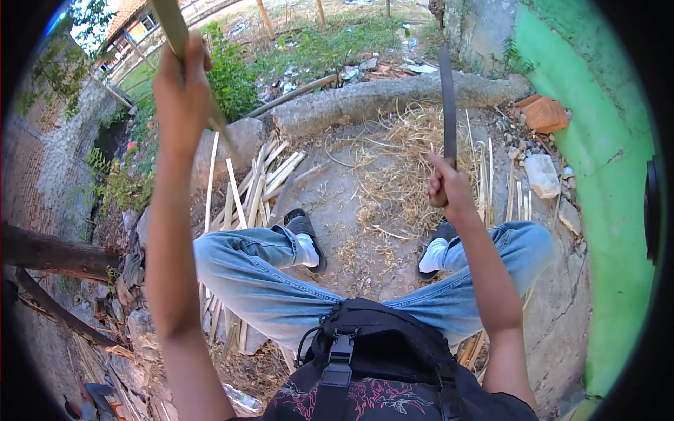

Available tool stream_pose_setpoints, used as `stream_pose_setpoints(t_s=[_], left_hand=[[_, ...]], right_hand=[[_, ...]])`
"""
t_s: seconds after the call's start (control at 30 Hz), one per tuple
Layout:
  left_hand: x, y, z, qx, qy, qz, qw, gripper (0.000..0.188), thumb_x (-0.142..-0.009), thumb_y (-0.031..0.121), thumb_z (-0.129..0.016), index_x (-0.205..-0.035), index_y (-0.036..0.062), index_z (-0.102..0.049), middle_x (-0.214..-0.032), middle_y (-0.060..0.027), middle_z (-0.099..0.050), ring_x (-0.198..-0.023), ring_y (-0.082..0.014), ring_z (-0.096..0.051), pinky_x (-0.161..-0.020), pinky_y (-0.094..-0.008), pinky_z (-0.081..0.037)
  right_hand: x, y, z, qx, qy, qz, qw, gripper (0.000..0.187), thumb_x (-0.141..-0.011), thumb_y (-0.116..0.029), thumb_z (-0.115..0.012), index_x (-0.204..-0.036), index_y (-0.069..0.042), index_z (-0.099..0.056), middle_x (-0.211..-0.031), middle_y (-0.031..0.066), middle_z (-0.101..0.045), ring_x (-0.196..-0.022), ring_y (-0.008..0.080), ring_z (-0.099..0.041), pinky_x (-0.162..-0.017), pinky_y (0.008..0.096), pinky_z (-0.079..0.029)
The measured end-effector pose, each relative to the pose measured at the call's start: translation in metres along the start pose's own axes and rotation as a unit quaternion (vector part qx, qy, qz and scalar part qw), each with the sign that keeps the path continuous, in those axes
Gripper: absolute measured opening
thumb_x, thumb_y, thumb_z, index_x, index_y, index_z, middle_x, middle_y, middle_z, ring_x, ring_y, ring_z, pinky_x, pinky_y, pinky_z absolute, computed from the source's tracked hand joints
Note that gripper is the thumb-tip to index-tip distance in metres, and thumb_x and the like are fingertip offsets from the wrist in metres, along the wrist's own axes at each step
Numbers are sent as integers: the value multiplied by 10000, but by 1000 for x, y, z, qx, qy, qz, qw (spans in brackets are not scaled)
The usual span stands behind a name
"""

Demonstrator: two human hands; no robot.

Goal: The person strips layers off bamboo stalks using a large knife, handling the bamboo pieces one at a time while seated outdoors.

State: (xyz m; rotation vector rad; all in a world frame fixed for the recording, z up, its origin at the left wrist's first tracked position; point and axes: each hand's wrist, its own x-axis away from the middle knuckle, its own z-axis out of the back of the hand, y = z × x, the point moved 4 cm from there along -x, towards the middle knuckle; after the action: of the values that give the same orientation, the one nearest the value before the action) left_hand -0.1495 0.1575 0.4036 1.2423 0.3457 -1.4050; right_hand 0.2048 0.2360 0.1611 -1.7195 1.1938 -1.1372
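- My left hand point(181, 105) is clenched round a long pale strip point(170, 27), fingers curled over it, the fist held well out toward the far left.
- My left arm point(172, 259) reaches up from the near edge, nearly straight, the forearm passing to the left of my bent left knee.
- The strip slants through that fist: one end runs out of view at the far edge, the other, blurred, points down and right, over the pile of split strips point(256, 188).
- My right hand point(451, 188) grasps the handle of a machete point(448, 105), knuckles closed, with the handle's butt showing just below the fist.
- My right arm point(484, 274) bends at the elbow on the near right, the forearm leaning left and away from me above my right leg.
- The machete's dark blade points to the far side, apart from the strip, with tangled shavings point(404, 151) on the ground to its left.
- Both knees of my jeans point(256, 270) are spread wide, sandals point(305, 228) flat on the ground between them.
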Motion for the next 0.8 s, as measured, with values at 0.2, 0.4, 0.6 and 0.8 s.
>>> stream_pose_setpoints(t_s=[0.2, 0.4, 0.6, 0.8], left_hand=[[107, -3, -53, 67, 127, 69, 987, 184, -961, 169, -508, -1009, 5, -580, -925, -110, -651, -832, -157, -625, -684, -304, -510], [232, -30, -138, 146, 239, 221, 934, 226, -947, 126, -531, -1049, -72, -571, -980, -136, -606, -835, -162, -611, -660, -257, -547], [267, 10, -170, 193, 161, 282, 926, 211, -925, 53, -540, -1083, -84, -566, -1016, -156, -598, -751, -160, -637, -499, -241, -499], [285, 21, -142, 76, -113, 96, 986, 410, -836, -20, -582, -1234, -28, -486, -1097, -137, -580, -923, -218, -629, -733, -286, -525]], right_hand=[[10, 28, -6, 90, -42, -9, 995, 303, -826, -318, -699, -791, -46, -571, -679, 91, -655, -470, 115, -556, -456, 238, -445], [3, 71, -35, 74, -101, -92, 988, 329, -856, -320, -669, -915, -26, -531, -801, 151, -680, -548, 153, -626, -499, 264, -499], [-10, 121, -74, -81, -102, -221, 966, 350, -864, -322, -661, -996, -42, -497, -860, 105, -663, -636, 170, -643, -556, 309, -511], [-51, 166, -73, -221, -116, -217, 944, 196, -848, -155, -672, -953, -42, -551, -776, 29, -588, -646, 147, -581, -596, 297, -481]])
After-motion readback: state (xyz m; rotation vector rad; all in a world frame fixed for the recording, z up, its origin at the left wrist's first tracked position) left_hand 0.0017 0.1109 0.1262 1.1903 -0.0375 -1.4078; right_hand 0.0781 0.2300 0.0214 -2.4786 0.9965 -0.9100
